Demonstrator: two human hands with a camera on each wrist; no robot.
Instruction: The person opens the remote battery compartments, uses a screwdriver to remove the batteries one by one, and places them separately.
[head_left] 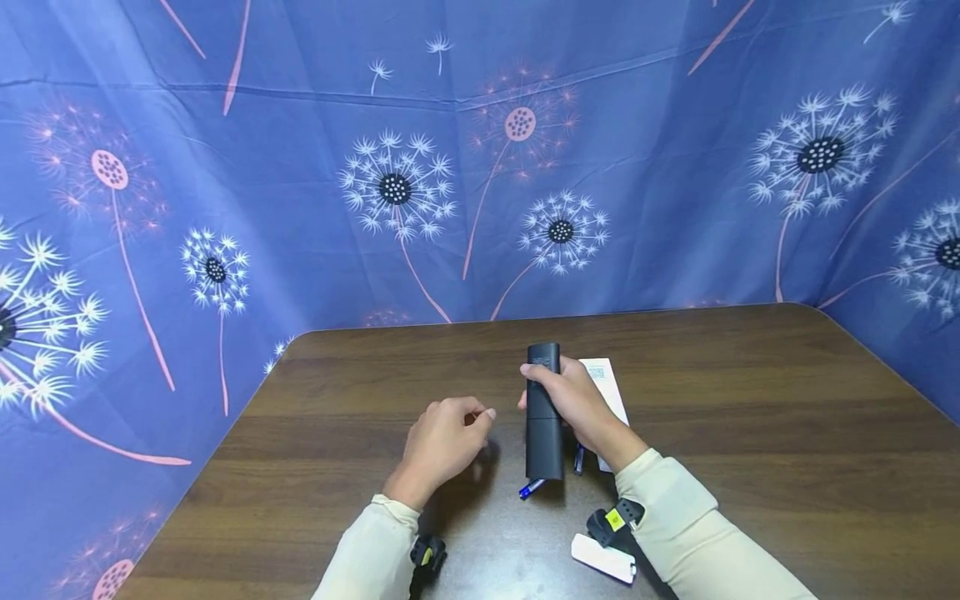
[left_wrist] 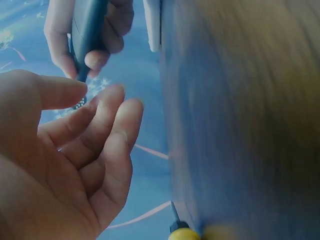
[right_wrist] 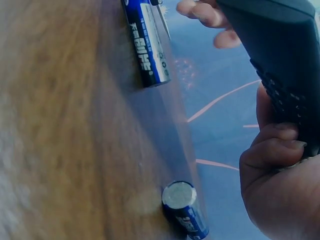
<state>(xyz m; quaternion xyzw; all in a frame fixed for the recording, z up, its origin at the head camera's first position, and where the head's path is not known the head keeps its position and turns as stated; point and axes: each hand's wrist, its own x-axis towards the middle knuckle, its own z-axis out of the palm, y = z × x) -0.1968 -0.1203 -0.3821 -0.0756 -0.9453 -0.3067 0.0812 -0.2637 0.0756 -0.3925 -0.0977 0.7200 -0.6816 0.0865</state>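
My right hand [head_left: 583, 404] grips a black remote control [head_left: 543, 425], its thumb across the flat back, which faces up in the head view. The right wrist view shows the remote's buttons on its other side, with fingertips curled near them. To the left of the remote, my left hand [head_left: 446, 437] is just above the table, fingers loosely bent and nothing between them. Two blue-and-silver batteries lie below the remote: one battery [head_left: 532, 488] pokes out under its lower end, and another battery [head_left: 579, 460] lies by the right wrist.
A white flat piece with a printed code [head_left: 611, 392] lies behind the right hand. Nearer the front, a slim white object [head_left: 603, 558] rests beside the right wrist's camera. The brown wooden table [head_left: 787, 400] meets a blue dandelion-print cloth [head_left: 637, 250] behind.
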